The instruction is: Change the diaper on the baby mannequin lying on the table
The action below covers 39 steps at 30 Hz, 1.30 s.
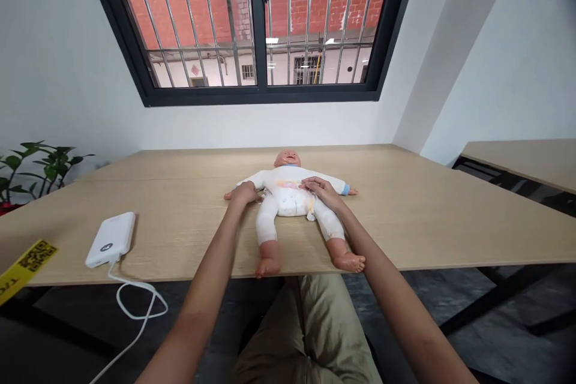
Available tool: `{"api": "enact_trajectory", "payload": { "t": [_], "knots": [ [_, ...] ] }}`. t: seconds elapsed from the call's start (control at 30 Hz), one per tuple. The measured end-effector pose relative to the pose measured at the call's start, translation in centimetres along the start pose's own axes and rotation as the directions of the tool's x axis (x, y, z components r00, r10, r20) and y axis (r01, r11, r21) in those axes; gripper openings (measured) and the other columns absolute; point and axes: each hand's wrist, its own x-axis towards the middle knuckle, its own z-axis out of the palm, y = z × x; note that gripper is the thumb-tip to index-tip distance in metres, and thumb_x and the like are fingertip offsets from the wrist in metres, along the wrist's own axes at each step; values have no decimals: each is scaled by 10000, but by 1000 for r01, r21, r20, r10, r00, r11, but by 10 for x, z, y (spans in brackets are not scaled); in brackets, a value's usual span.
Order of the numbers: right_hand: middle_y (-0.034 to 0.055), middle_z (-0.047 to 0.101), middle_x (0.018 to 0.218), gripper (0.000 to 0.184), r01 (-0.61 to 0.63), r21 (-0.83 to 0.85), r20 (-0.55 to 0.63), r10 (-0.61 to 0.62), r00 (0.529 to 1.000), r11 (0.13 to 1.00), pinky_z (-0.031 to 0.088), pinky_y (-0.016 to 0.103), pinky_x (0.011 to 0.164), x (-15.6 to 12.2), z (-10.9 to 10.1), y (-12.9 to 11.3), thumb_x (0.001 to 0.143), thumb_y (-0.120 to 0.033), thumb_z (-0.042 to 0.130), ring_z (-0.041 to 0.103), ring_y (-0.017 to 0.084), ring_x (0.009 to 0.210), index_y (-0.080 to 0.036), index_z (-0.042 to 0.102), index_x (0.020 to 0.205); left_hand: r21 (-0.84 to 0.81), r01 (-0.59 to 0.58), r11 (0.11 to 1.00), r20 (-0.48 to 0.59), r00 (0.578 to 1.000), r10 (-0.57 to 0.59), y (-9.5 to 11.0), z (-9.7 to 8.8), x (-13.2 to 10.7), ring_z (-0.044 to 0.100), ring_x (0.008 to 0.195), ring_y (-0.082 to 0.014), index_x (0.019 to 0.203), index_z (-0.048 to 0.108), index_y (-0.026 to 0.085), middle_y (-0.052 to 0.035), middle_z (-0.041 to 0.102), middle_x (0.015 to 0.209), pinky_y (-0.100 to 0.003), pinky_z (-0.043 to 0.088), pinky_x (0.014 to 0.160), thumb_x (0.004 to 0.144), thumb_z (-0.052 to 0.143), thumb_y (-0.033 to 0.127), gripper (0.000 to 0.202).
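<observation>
A baby doll lies on its back on the table, head toward the window and feet toward me. It has a white outfit with blue edging, and a white diaper sits around its hips. At the doll's side on the left, my left hand is closed at the edge of the diaper, its fingertips partly hidden. My right hand rests on the doll's waist at the right, fingers stretched out. Below that hand, a loose bit of diaper with a yellow strip sticks out.
A white power bank with a white cable lies on the wooden table at the left. A yellow tag and a green plant are at the far left. Behind the table is a barred window.
</observation>
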Motion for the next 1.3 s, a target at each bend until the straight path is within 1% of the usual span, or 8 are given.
{"api": "enact_trajectory", "payload": {
  "t": [0.13, 0.4, 0.57, 0.73, 0.83, 0.97, 1.17, 1.3],
  "knots": [
    [58, 697, 965, 215, 13, -62, 14, -13, 1000, 998, 461, 360, 947, -6, 0, -3, 781, -400, 638, 620, 211, 960, -193, 676, 823, 65, 68, 996, 33, 997, -70, 7, 10, 3, 662, 898, -269, 606, 587, 172, -101, 705, 756, -280, 443, 704, 612, 727, 158, 141],
    [90, 650, 997, 280, 332, -449, 306, -207, 929, 829, 455, 311, 777, 20, 31, -25, 913, -320, 542, 578, 184, 845, -201, 725, 1089, -237, 80, 968, 221, 975, -27, 8, -8, -3, 450, 383, -99, 524, 475, 188, 43, 470, 393, -207, 343, 425, 707, 633, 200, 242],
    [89, 642, 1036, 221, 279, -617, 368, -44, 929, 735, 435, 344, 859, 44, 64, -19, 850, -272, 650, 576, 236, 976, -221, 735, 1048, -474, 63, 878, 275, 958, 80, 9, -21, -5, 510, 427, -92, 570, 508, 175, 35, 534, 462, -190, 387, 427, 679, 627, 186, 162],
    [114, 641, 1072, 221, 187, -812, 270, 72, 960, 553, 413, 363, 848, 46, 79, -15, 810, -290, 698, 563, 297, 1043, -201, 724, 1011, -662, 61, 747, 278, 946, 168, 4, -32, -10, 509, 462, -79, 587, 552, 154, 16, 552, 481, -189, 424, 479, 674, 622, 206, 123],
    [108, 633, 1060, 222, 178, -840, 256, 86, 963, 512, 407, 349, 827, 45, 83, -16, 812, -294, 682, 576, 281, 1014, -212, 705, 1017, -727, 57, 684, 271, 940, 209, 8, -31, -11, 503, 470, -74, 596, 557, 153, 19, 549, 499, -192, 413, 492, 665, 624, 208, 110],
    [111, 623, 1044, 259, 190, -831, 256, 57, 965, 523, 398, 333, 772, 42, 84, -14, 824, -287, 649, 577, 266, 952, -191, 651, 1064, -759, 19, 651, 263, 924, 279, 24, -12, -6, 443, 434, -62, 589, 558, 155, 32, 511, 486, -194, 345, 462, 686, 612, 221, 130],
    [45, 625, 932, 283, 131, -613, 253, 36, 967, 779, 399, 273, 697, 34, 75, -9, 776, -262, 632, 566, 183, 818, -163, 542, 1026, -771, -95, 630, 160, 928, 337, 36, 16, 1, 326, 413, -44, 602, 551, 157, 33, 466, 505, -205, 189, 405, 799, 564, 294, 240],
    [-5, 595, 810, 319, 23, -495, 158, 64, 985, 868, 393, 255, 634, 30, 69, -5, 707, -353, 687, 541, 158, 734, -186, 524, 924, -773, -135, 620, 130, 922, 364, 33, 19, 1, 314, 417, -38, 612, 523, 162, 43, 431, 507, -201, 170, 395, 812, 607, 312, 264]
  ]
}}
